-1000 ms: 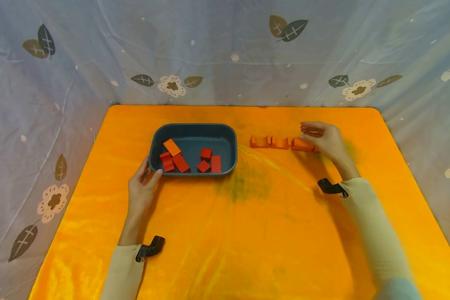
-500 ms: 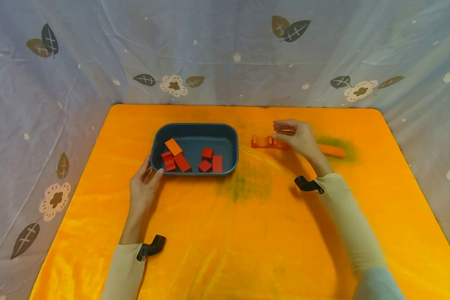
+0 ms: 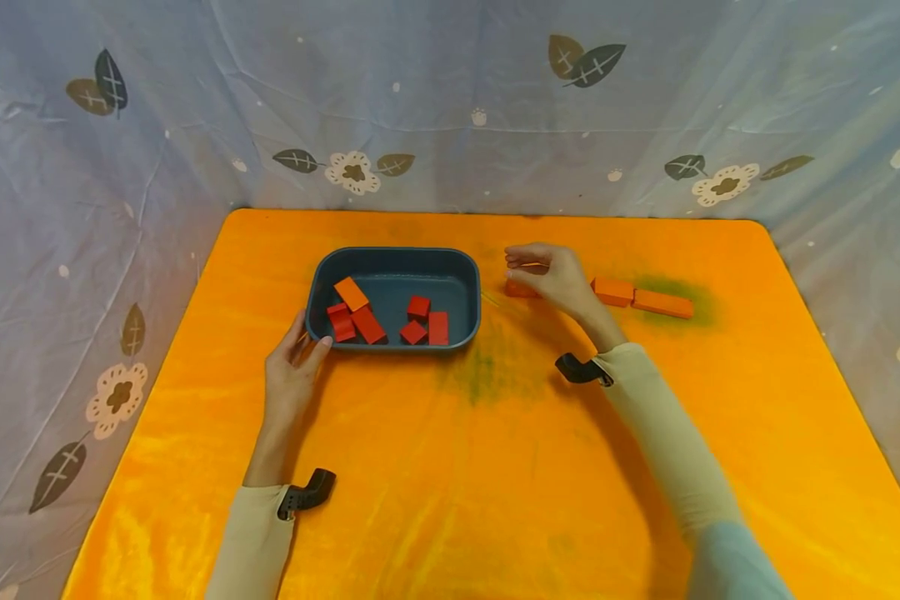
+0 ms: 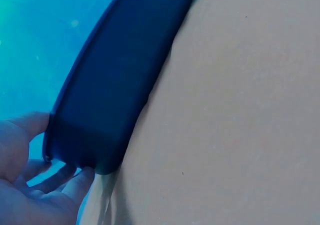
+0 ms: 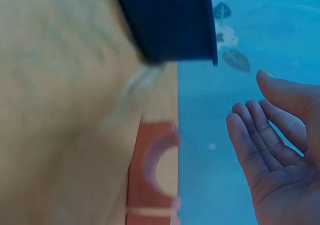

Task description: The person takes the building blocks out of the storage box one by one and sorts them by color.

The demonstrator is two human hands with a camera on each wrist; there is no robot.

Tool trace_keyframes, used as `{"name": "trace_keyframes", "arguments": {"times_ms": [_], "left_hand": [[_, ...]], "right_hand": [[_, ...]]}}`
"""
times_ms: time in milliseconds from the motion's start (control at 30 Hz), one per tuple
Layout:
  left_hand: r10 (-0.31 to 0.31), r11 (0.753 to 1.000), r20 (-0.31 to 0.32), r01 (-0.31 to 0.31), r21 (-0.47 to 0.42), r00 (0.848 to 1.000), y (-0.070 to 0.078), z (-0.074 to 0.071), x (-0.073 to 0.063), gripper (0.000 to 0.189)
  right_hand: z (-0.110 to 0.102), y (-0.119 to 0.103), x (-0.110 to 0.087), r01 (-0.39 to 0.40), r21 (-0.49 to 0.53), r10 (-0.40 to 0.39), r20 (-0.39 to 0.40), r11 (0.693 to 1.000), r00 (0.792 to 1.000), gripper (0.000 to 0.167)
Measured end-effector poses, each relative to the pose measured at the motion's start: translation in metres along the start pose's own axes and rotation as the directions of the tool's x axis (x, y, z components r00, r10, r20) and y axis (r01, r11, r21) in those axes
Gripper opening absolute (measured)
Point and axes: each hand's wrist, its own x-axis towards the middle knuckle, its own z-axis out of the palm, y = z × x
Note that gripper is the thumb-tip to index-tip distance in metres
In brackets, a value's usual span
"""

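Observation:
My left hand [image 3: 291, 372] holds the near left corner of a dark blue-grey tray [image 3: 390, 348]. In the left wrist view its thumb is at the rim and the fingers are against the outer wall of the tray [image 4: 110, 80]. Over a row of orange blocks hovers my right hand [image 3: 558, 279], fingers loosely bent and holding nothing. Below it shows part of an orange arch block [image 3: 521, 290]; the hand hides the block beside it. The right wrist view shows the arch block's curved notch, apart from the right hand [image 5: 280, 155].
Inside the tray lie several red blocks [image 3: 367, 325] and an orange block [image 3: 352, 294]. Farther right in the row are an orange block [image 3: 612, 292] and a long orange block [image 3: 663, 304]. A yellow-orange cloth [image 3: 450, 467] covers the table, with a patterned curtain [image 3: 450, 108] behind.
My right hand has moved left along the row, from the right-hand blocks to the arch block nearest the tray, uncovering the blocks at the right. The left hand stays on the tray.

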Motion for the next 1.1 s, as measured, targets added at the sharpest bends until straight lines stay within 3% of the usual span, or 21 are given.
{"name": "trace_keyframes", "arguments": {"times_ms": [233,533,867,1100], "left_hand": [[-0.028,0.999,0.01,0.029,-0.023,1.0,0.003,0.0,0.001,0.065],[0.021,1.0,0.001,-0.021,-0.01,1.0,-0.001,0.0,0.0,0.065],[0.018,1.0,0.008,-0.018,0.022,1.0,-0.001,0.002,0.001,0.065],[0.014,0.999,-0.005,-0.014,0.033,1.0,-0.004,0.001,0.002,0.067]], "right_hand": [[0.024,-0.013,0.011,0.0,-0.006,0.0,0.05,1.0,0.999,0.038],[0.055,-0.026,0.023,0.073,-0.029,-0.068,0.147,0.997,0.987,0.039],[0.1,-0.041,0.033,0.157,-0.166,-0.108,0.271,0.973,0.957,0.038],[0.139,-0.056,0.044,0.176,-0.288,-0.071,0.341,0.941,0.937,0.037]]}}
